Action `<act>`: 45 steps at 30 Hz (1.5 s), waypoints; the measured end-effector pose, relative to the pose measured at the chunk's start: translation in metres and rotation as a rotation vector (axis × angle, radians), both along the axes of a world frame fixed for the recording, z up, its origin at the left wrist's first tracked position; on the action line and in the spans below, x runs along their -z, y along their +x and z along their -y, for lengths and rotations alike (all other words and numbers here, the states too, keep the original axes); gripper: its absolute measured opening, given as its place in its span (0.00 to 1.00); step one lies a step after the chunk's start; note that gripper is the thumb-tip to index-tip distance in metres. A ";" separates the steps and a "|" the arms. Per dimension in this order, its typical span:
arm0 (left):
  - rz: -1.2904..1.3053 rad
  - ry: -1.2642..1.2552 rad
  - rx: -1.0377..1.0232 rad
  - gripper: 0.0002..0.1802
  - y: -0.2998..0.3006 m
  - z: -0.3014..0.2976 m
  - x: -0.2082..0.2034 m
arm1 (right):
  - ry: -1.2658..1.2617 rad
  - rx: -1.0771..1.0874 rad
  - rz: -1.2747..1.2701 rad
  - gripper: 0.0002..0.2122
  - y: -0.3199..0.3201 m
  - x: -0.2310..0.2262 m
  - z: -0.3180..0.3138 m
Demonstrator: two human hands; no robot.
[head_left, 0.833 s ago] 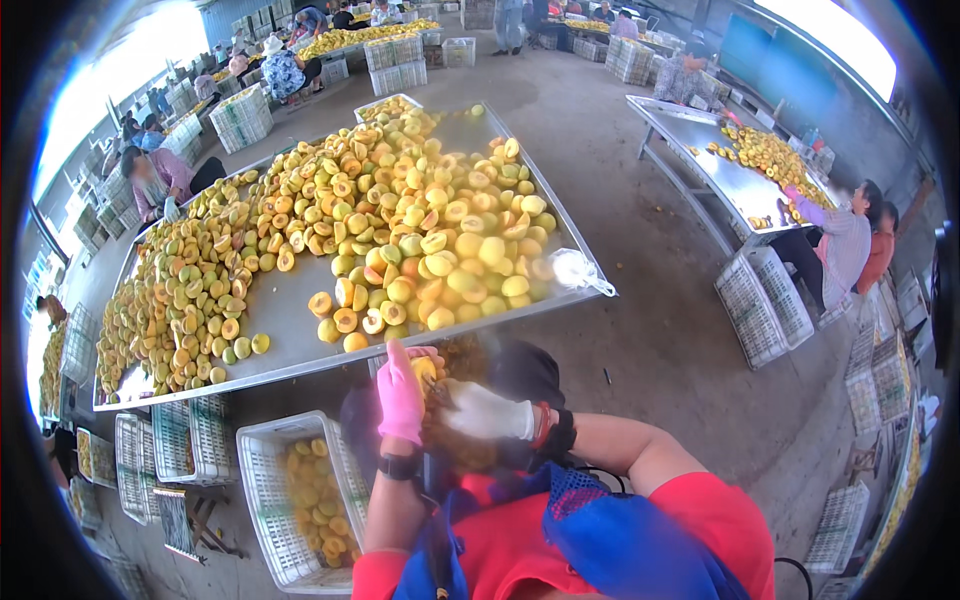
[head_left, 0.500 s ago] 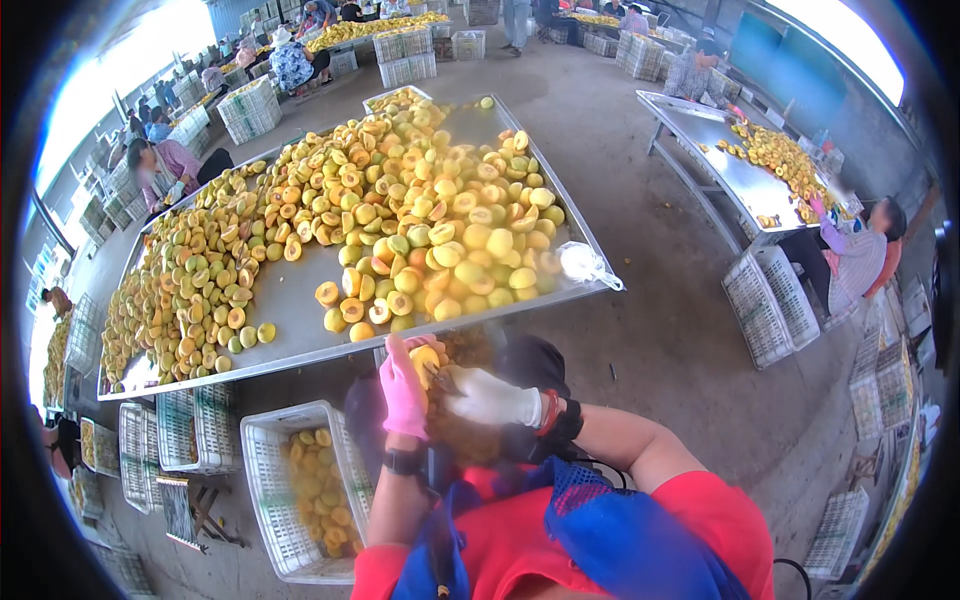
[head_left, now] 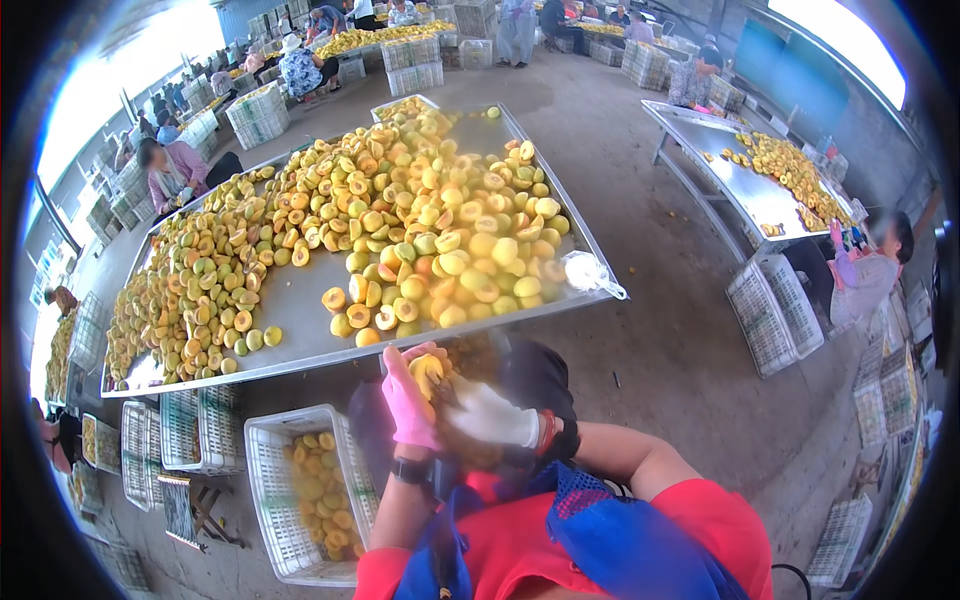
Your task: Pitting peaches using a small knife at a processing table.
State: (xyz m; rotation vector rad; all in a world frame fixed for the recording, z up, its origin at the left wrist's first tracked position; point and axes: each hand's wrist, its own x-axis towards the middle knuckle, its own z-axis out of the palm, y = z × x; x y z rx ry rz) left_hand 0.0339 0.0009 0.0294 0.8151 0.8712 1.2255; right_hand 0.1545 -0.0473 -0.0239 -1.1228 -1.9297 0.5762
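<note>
My left hand (head_left: pixel 408 398), in a pink glove, is closed around a yellow peach half (head_left: pixel 430 374) in front of my chest, just off the near edge of the table. Against the fruit presses my right hand (head_left: pixel 497 413), in a white glove with its fingers curled. A thin dark shape shows at its fingertips, too blurred to name. Beyond both hands a large heap of halved peaches (head_left: pixel 390 215) covers much of the metal table (head_left: pixel 300 305). At my left a white plastic crate (head_left: pixel 262 490) holds more peach halves.
A crumpled white plastic bag (head_left: pixel 585 272) lies on the table's right corner. Stacked crates (head_left: pixel 200 430) and a small folding stool (head_left: pixel 205 515) are at the left. On the right, a co-worker (head_left: pixel 870 270) sits at another table (head_left: pixel 735 185) beside crates (head_left: pixel 775 315).
Both hands stay together at the peach half, which now shows more between them. The view has shifted slightly, so the table sits a little lower. The co-worker at right has leaned and moved their hands.
</note>
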 end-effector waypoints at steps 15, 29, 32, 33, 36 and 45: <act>0.027 0.087 -0.091 0.19 0.010 0.014 0.014 | -0.247 0.102 -0.187 0.14 -0.006 -0.015 0.010; 0.256 -0.008 -0.047 0.33 0.008 0.003 0.000 | 0.087 0.249 -0.002 0.13 -0.009 -0.033 0.003; 0.259 0.031 -0.042 0.32 0.007 0.007 0.003 | -0.016 0.213 0.010 0.12 -0.008 -0.042 0.006; 0.261 0.053 -0.042 0.32 0.007 0.007 0.004 | 0.052 0.212 0.134 0.11 -0.008 -0.043 0.007; 0.214 0.043 -0.046 0.33 0.007 0.010 0.002 | 0.057 0.187 0.357 0.10 -0.007 -0.048 0.010; 0.113 0.111 -0.042 0.36 0.003 0.005 0.012 | -0.234 0.107 -0.097 0.08 -0.007 -0.030 0.003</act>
